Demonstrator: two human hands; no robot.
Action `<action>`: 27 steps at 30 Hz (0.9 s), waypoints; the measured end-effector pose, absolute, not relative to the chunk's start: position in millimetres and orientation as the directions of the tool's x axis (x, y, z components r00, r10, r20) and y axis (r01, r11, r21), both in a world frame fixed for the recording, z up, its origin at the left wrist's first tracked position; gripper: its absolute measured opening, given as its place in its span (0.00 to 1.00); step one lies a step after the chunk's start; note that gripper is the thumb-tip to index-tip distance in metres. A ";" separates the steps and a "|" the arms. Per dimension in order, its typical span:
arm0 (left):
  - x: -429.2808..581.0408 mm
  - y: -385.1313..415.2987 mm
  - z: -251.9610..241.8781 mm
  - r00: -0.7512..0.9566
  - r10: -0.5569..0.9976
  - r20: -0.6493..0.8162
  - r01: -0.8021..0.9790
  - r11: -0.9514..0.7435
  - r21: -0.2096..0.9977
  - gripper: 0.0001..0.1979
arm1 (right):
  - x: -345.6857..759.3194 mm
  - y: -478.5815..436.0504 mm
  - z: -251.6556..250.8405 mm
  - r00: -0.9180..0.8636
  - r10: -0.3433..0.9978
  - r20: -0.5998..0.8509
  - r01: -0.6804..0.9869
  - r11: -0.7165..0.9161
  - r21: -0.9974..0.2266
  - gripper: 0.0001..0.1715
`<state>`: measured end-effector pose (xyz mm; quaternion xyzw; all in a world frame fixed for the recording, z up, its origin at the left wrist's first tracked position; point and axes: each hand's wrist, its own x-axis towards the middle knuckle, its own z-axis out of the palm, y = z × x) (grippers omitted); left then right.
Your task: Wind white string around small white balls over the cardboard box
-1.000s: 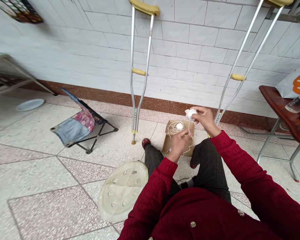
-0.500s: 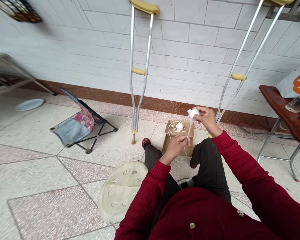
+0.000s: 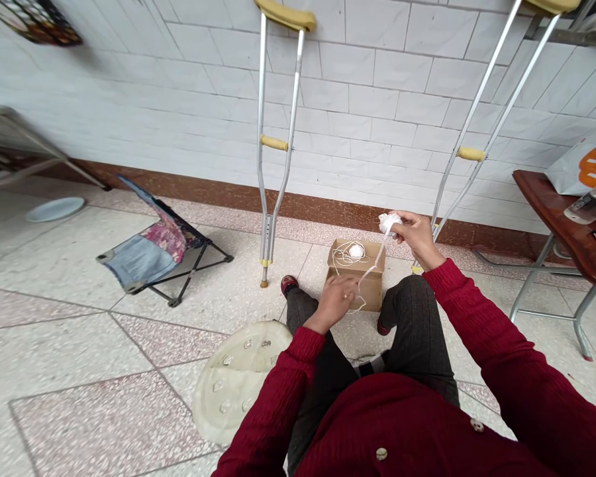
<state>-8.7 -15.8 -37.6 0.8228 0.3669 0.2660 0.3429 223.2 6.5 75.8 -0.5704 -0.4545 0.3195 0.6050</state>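
My right hand [image 3: 414, 235] is raised over my right knee, pinched round a small white wad [image 3: 390, 222]. A white string [image 3: 371, 268] runs taut from the wad down to my left hand [image 3: 336, 298], whose fingers are closed on it above my left knee. Between my feet stands an open cardboard box [image 3: 355, 275] holding loose string and a small white ball [image 3: 356, 251].
A round pale tray [image 3: 233, 384] with several small lumps lies on the floor by my left leg. Two crutches [image 3: 273, 142] lean on the tiled wall. A folding stool [image 3: 156, 245] lies to the left, a brown table [image 3: 559, 222] stands at right.
My left hand has drawn down and to the left, pulling the string out longer. My right hand with the wad has shifted slightly right.
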 end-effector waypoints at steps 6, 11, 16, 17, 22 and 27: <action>9.8 -3.9 -4.3 0.331 0.893 0.303 0.275 -0.399 0.875 0.16 | 210.3 1.1 78.8 0.338 0.918 0.206 0.175 0.154 -0.973 0.25; 39.1 -13.0 1.9 0.281 0.892 0.355 0.228 -0.421 0.878 0.08 | 204.6 0.8 82.4 0.338 0.921 0.193 0.170 0.143 -0.975 0.25; 34.7 -20.8 -10.6 0.365 0.888 0.279 0.232 -0.377 0.897 0.17 | 217.4 1.5 76.5 0.356 0.909 0.216 0.204 0.150 -0.967 0.25; 30.7 -22.3 -11.7 0.398 0.879 0.262 0.237 -0.375 0.896 0.17 | 220.5 1.6 74.1 0.362 0.905 0.225 0.214 0.155 -0.964 0.25; 14.2 -34.1 -5.3 0.596 0.761 0.256 0.280 -0.496 0.822 0.17 | 226.7 2.8 59.1 0.384 0.896 0.222 0.229 0.141 -0.963 0.26; 12.4 -57.3 7.8 0.807 0.551 0.214 0.223 -0.618 0.754 0.15 | 230.7 6.7 50.7 0.430 0.889 0.161 0.170 0.095 -0.981 0.25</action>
